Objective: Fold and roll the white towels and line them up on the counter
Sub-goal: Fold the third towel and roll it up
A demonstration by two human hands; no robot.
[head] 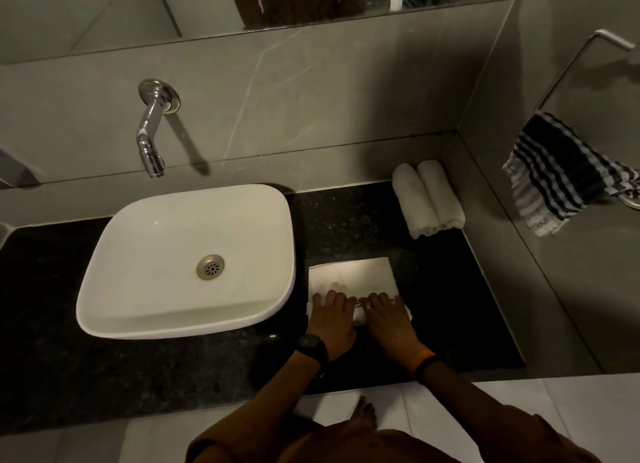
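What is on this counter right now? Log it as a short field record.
setting: black counter with white basin
finished: two rolled towels side by side, back right corner
in progress: folded towel, near end partly rolled
left hand: pressing on roll
right hand: pressing on roll
side wall: striped cloth on rail

Dark speckled tabletop (346, 216) carries a white basin (187, 261), two rolled white towels (427, 199) touching side by side in the far corner, and a half-rolled towel (353, 279) up front
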